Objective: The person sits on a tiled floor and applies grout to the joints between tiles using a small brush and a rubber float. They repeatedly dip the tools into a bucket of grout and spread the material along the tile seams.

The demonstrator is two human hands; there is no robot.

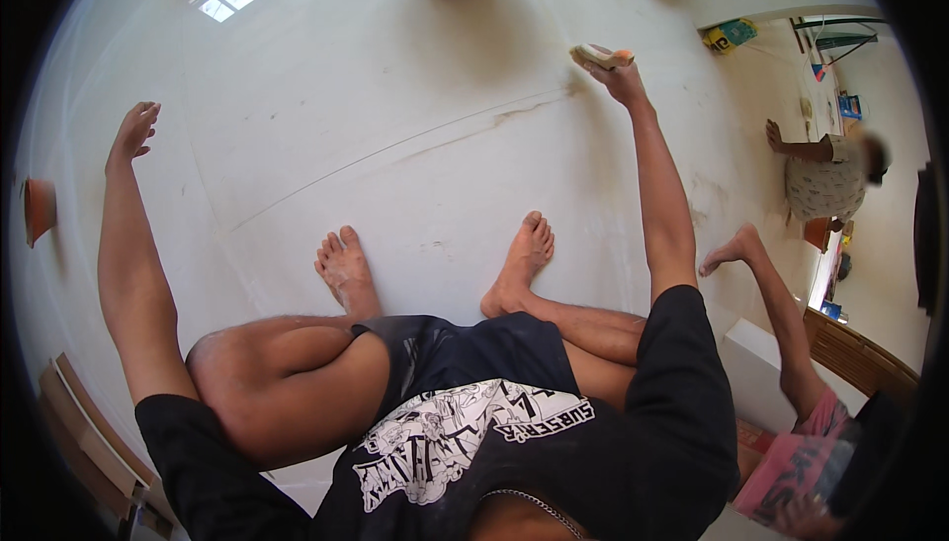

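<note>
- Black printed shirt [474,442] of the person fills the lower edge of the view, with dark shorts [465,343] just above it and both bent knees drawn up against them
- Two bare feet, the left foot [344,269] and the right foot [519,264], rest flat on the white floor [395,116], just beyond the shorts
- Left hand [133,133] reaches far out to the left of the feet, its fingers loosely spread and holding nothing, the palm down near the floor; contact cannot be told
- Right hand [618,74] stretches up and to the right of the feet, its fingers pinching a small flat block [600,54] with a pale face and an orange edge, held against the floor
- Faint curved line [395,150] runs across the floor from near the block toward the left, beyond the feet
- Another person's bare leg [766,294] lies on the floor to the right of the feet
- A further seated person [825,180] is well apart, at the far right
- An orange object [40,210] sits at the left rim, well left of the feet
</note>
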